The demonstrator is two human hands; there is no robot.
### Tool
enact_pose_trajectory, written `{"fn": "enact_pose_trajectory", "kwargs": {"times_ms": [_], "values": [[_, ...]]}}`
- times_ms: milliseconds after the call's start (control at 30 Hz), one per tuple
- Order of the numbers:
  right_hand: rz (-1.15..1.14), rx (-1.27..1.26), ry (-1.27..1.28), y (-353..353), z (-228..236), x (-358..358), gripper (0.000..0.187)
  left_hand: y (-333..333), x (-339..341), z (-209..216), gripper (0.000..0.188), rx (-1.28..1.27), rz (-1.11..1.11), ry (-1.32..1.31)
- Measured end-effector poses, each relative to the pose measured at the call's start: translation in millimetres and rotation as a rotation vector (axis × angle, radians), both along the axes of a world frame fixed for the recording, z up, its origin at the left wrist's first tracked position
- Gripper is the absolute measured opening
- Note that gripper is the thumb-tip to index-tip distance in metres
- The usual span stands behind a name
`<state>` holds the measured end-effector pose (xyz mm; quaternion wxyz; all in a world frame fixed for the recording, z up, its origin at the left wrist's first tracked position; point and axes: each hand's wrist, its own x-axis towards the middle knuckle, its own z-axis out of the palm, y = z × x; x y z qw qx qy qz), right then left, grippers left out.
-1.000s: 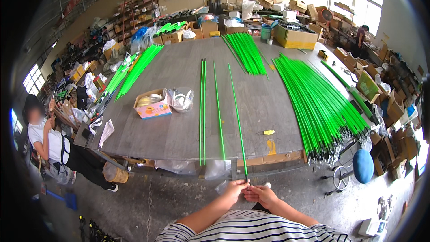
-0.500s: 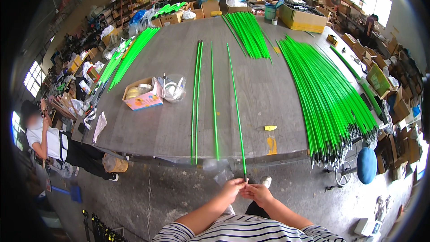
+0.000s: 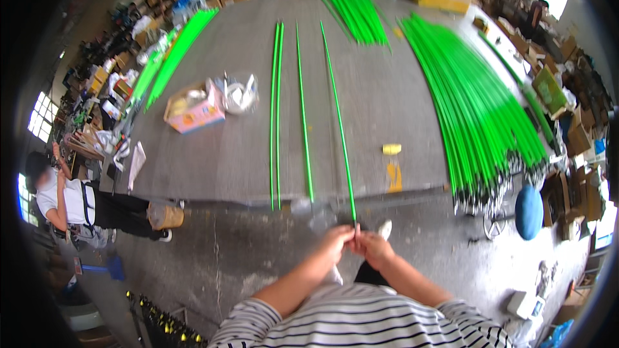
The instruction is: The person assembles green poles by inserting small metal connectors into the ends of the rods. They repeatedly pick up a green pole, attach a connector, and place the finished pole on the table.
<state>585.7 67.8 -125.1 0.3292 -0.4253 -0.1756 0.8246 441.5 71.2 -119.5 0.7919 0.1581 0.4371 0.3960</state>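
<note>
A long thin green rod (image 3: 339, 122) lies on the table with its near end past the front edge. At that end, my left hand (image 3: 336, 240) and my right hand (image 3: 375, 246) meet, fingers closed in a pinch on the rod's tip. Their fingers largely cover the dark end piece. Just left of this rod lies a single green rod (image 3: 303, 116). Farther left is a close pair of green rods (image 3: 275, 119), their near ends also overhanging the edge.
The grey table (image 3: 245, 167) carries a large fan of green rods (image 3: 471, 116) at right and another bundle (image 3: 354, 13) at the back. A pink box (image 3: 195, 113) stands beside a plastic bag (image 3: 240, 95). A yellow piece (image 3: 391, 149) lies near the edge. Another person (image 3: 68, 196) stands at left.
The view has tilted, so the table and rods sit higher in the picture, with some blur. Both hands stay at the rod's end, pressed closer together around it.
</note>
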Motion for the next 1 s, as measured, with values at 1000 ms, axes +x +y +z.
{"fn": "enact_pose_trajectory", "kwargs": {"times_ms": [1000], "values": [[-0.032, -0.141, -0.016, -19, 30, 13, 0.024, -2, 9, 8, 0.015, -0.119, -0.003, -0.051]]}}
